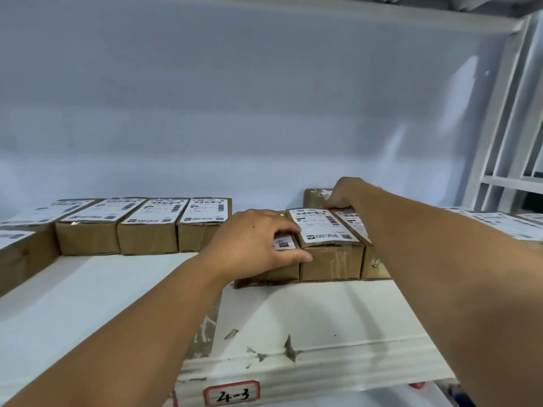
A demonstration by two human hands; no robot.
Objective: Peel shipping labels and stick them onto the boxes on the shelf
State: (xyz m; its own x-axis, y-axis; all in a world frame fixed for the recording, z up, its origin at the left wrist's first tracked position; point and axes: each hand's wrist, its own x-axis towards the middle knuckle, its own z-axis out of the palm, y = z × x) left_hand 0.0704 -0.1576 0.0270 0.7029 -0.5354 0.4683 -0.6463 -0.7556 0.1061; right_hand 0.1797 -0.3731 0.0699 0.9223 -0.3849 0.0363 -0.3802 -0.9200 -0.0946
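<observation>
Brown cardboard boxes stand in a row on a white shelf [102,289]. My left hand [252,239] lies over a box [273,271] in the middle group, fingers curled over its white label [284,241], thumb along its front edge. Beside it stands a labelled box [329,259] with its label [321,224] fully on top. My right hand [345,195] reaches to the back of this group, fingers curled down on the far end of a box; what it holds is hidden. Behind it sits another box [316,196].
A row of several labelled boxes [147,227] stands at the left, more labelled boxes [499,224] at the right. The shelf's front lip carries a red-framed tag "24-3" [232,393]. White shelf posts [499,127] rise at the right.
</observation>
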